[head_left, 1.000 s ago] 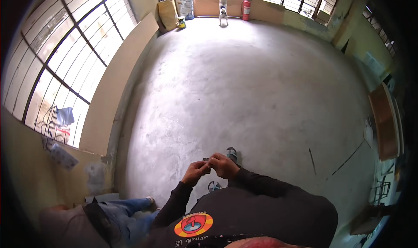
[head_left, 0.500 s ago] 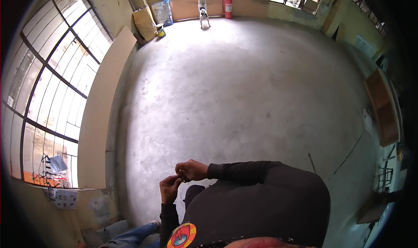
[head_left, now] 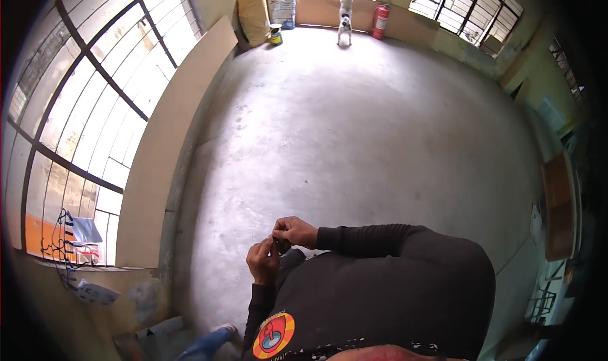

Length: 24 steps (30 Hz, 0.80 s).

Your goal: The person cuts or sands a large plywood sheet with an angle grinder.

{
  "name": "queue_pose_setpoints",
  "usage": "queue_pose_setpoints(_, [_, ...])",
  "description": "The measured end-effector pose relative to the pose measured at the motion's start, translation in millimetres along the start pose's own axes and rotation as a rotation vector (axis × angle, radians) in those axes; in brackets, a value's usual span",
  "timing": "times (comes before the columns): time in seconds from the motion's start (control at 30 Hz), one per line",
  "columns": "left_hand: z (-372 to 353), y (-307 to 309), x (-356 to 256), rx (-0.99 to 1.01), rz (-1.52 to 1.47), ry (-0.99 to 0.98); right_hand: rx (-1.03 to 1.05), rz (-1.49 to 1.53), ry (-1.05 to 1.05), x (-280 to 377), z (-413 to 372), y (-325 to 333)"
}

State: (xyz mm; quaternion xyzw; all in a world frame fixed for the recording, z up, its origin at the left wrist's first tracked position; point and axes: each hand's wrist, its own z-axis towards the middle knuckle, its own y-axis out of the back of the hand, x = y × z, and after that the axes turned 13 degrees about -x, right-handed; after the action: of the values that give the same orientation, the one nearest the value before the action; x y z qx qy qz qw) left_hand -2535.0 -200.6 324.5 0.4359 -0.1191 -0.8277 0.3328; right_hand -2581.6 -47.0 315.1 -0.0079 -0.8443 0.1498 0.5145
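In front of my dark shirt [head_left: 392, 291], my two hands meet at the fingertips. My left hand [head_left: 263, 263] is raised from below, its fingers closed in a pinch. From the right comes my right hand [head_left: 296, 232], its fingers curled and pressed against those of the left. A small dark thing seems to sit between them, mostly hidden by the fingers and too small to name. Behind both hands lies the grey concrete floor [head_left: 329, 145].
A leg in blue jeans [head_left: 209, 345] shows at the lower left. A dog [head_left: 345, 19] stands upright at the far board, beside a red fire extinguisher [head_left: 380, 21]. Sacks [head_left: 254, 20] lean in the far left corner. Wooden shelving [head_left: 558, 209] lines the right side.
My view has turned left, so the dog, sacks and extinguisher sit farther right. Both hands stay together at the fingertips, with the fingers slightly shifted.
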Motion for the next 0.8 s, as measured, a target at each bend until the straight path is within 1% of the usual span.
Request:
queue_pose_setpoints(0.03, [12, 2, 11, -0.012, 0.032, -0.063, 0.034, 0.006, -0.118, 8, 15, -7])
queue_pose_setpoints(0.07, [22, 7, 21, -0.016, 0.034, -0.066, 0.067, 0.011, -0.235, 16, 29, -13])
queue_pose_setpoints(0.1, [31, 12, 28, -0.031, 0.051, -0.084, 0.119, 0.023, -0.293, 23, 43, -18])
queue_pose_setpoints(0.13, [41, 16, 36, -0.044, 0.067, -0.102, 0.122, 0.022, -0.291, 29, 57, -24])
queue_pose_setpoints(0.2, [61, 25, 53, -0.055, 0.076, -0.135, 0.228, 0.028, -0.420, 40, 81, -36])
queue_pose_setpoints(0.23, [70, 31, 61, -0.019, 0.078, -0.193, 0.230, 0.029, -0.423, 41, 90, -42])
queue_pose_setpoints(0.3, [88, 39, 74, 0.029, 0.084, -0.278, 0.264, 0.088, -0.537, 43, 108, -55])
queue_pose_setpoints(0.33, [95, 42, 80, 0.026, 0.088, -0.276, 0.377, 0.011, -0.533, 44, 119, -54])
queue_pose_setpoints(0.4, [107, 46, 87, 0.119, 0.057, -0.228, 0.378, 0.011, -0.552, 44, 132, -62])
queue_pose_setpoints(0.43, [114, 45, 90, 0.119, 0.031, -0.190, 0.386, 0.003, -0.564, 46, 140, -65])
queue_pose_setpoints(0.47, [117, 44, 93, 0.113, 0.037, -0.177, 0.442, -0.039, -0.507, 49, 149, -66])
queue_pose_setpoints(0.5, [119, 42, 95, 0.095, -0.056, 0.018, 0.496, -0.080, -0.449, 55, 158, -67])
queue_pose_setpoints(0.53, [121, 39, 96, 0.079, -0.151, 0.215, 0.502, -0.084, -0.462, 60, 169, -68])
queue_pose_setpoints(0.57, [125, 35, 99, 0.073, -0.169, 0.352, 0.533, -0.159, -0.381, 65, 180, -70])
queue_pose_setpoints(0.6, [122, 28, 106, 0.082, -0.301, 0.696, 0.568, -0.235, -0.300, 69, 192, -72])
queue_pose_setpoints(0.63, [131, 24, 110, 0.069, -0.393, 0.812, 0.564, -0.253, -0.144, 68, 207, -74])
queue_pose_setpoints(0.67, [142, 21, 114, 0.017, -0.474, 0.938, 0.482, -0.341, 0.094, 65, 222, -75])
queue_pose_setpoints(0.7, [145, 16, 126, -0.026, -0.592, 1.067, 0.465, -0.279, 0.160, 89, 226, -79])
queue_pose_setpoints(0.73, [147, 10, 138, -0.097, -0.717, 1.185, 0.432, -0.351, 0.255, 92, 240, -78])
queue_pose_setpoints(0.77, [157, 9, 139, -0.151, -0.756, 1.212, 0.470, -0.279, 0.278, 107, 243, -82])
queue_pose_setpoints(0.8, [169, 6, 138, -0.209, -0.797, 1.234, 0.513, -0.184, 0.170, 111, 251, -84])
